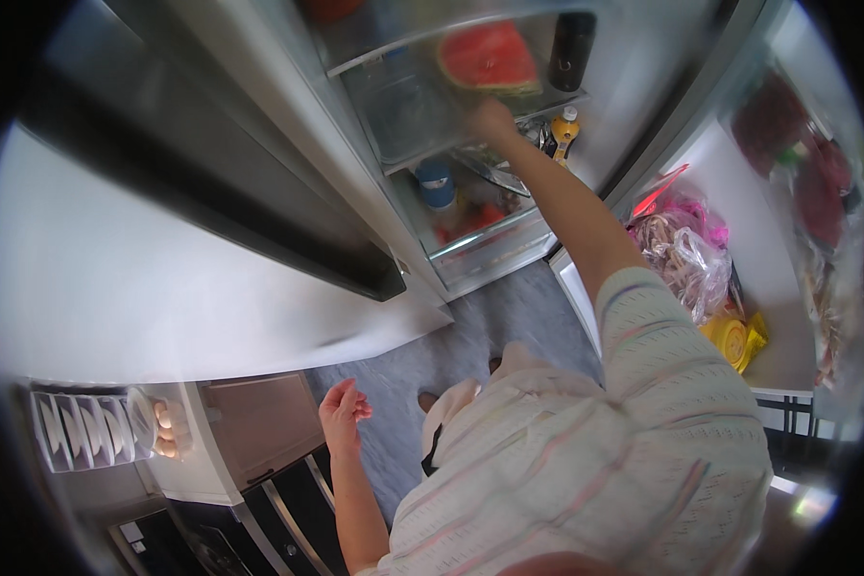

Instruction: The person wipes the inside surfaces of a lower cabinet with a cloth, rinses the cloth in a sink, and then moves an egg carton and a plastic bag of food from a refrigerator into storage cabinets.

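Observation:
My right hand [491, 122] reaches into an open refrigerator, at the front of a shelf just below a cut piece of watermelon [491, 57]. It is blurred, and whether it holds anything cannot be made out. Left of it on the shelf is a clear container [407, 115]; a dark bottle [572, 50] stands to the right of the melon. On the level below are a yellow bottle with a white cap [565, 131] and a blue container [435, 184]. My left hand [344, 412] hangs over the floor, holding nothing, its fingers loosely curled.
The open refrigerator door [756, 237] at right holds plastic bags [684, 259] and a yellow package [731, 342]. A dark door panel [209, 173] spans the upper left. At lower left are a dish rack with plates [90, 432], eggs [165, 430] and a cabinet [259, 425].

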`<state>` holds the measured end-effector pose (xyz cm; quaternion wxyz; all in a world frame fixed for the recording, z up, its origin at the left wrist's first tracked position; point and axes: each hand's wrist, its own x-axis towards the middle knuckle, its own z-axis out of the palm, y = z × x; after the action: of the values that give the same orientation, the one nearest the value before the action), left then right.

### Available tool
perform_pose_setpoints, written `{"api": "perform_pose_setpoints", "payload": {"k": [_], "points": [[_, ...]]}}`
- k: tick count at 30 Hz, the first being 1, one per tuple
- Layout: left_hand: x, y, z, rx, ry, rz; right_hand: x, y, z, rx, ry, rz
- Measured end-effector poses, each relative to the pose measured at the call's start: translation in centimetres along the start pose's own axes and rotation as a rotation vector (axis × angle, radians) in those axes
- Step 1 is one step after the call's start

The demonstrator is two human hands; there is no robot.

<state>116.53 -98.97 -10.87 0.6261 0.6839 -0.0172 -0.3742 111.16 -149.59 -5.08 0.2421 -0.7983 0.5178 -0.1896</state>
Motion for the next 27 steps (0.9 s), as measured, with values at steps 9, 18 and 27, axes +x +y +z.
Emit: {"api": "perform_pose_setpoints", "payload": {"k": [9, 18, 27], "points": [[1.7, 0.5, 7.7, 0.196, -0.351, -0.098, -12.4, 8.4, -2.6, 1.002, -0.349, 0.226], [2.5, -2.8, 14.5, 0.029, -0.674, -0.225, -29.0, 15.9, -1.8, 1.063, -0.999, 0.602], [-0.2, -3.4, 0.7, 0.212, -0.613, -0.485, -34.5, 12.4, 1.8, 0.717, -1.165, 0.623]]}}
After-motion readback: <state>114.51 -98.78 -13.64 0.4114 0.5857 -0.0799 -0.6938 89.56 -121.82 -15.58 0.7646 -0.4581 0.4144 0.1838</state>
